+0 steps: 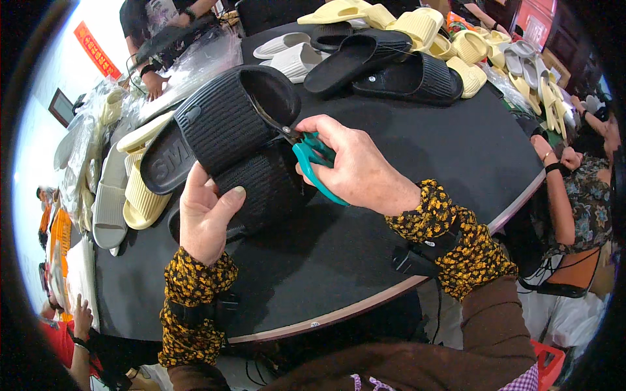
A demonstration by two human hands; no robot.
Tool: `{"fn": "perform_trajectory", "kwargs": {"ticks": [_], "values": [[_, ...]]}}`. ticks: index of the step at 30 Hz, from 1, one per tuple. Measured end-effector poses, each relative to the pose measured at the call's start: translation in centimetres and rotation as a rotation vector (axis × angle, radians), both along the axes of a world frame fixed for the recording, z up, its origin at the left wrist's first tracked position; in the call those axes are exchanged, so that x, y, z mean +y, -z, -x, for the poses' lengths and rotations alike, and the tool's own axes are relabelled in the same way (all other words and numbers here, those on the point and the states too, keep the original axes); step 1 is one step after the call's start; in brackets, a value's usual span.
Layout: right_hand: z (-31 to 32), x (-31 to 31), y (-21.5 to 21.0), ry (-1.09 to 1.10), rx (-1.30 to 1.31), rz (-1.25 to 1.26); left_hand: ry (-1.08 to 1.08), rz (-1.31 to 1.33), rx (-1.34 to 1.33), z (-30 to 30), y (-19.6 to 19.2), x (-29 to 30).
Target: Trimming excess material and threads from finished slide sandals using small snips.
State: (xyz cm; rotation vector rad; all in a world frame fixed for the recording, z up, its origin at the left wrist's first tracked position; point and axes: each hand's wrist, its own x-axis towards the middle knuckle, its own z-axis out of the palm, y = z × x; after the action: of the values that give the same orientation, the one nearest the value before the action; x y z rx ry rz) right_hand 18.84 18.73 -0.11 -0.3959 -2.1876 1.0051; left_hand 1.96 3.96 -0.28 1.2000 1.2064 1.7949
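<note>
A black slide slipper (pixel 225 120) with a ribbed strap is tilted up over the table, its toe end at the left. My left hand (pixel 205 212) grips it from below, thumb out, against a second black slipper (pixel 254 189) that lies under the first. In my right hand (pixel 362 169) is a pair of scissors (pixel 313 159) with teal handles, my fingers wrapped round the loops. The scissor blades reach to the edge of the upper slipper's strap opening; their tips are partly hidden there.
Black slippers (pixel 407 78), white slippers (pixel 297 62) and cream slippers (pixel 417 29) lie at the far side of the dark table (pixel 391 241). Grey and cream slippers (pixel 111 202) are on the left, near clear plastic bags (pixel 189 75). Other people's hands (pixel 155 85) and arms (pixel 557 189) are around the table.
</note>
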Motion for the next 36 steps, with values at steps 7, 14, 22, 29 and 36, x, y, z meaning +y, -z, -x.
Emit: {"fn": "perform_trajectory", "kwargs": {"ticks": [7,14,22,29,36], "values": [[-0.2,0.1,-0.2,0.009,0.019,-0.044,-0.004,-0.006,0.051,-0.2,0.0,0.0],[-0.2,0.1,-0.3,0.012,0.052,-0.01,-0.001,-0.002,0.073,-0.5,-0.1,-0.1],[-0.5,-0.3,-1.1,0.05,0.009,0.05,-0.017,0.023,0.133,-0.3,0.0,-0.3],[-0.5,-0.1,-1.0,0.051,0.054,0.009,-0.002,-0.011,0.226,-0.5,-0.1,-0.2],[-0.5,-0.1,-0.8,0.036,0.069,-0.022,-0.005,-0.002,0.211,-0.6,0.0,-0.4]]}}
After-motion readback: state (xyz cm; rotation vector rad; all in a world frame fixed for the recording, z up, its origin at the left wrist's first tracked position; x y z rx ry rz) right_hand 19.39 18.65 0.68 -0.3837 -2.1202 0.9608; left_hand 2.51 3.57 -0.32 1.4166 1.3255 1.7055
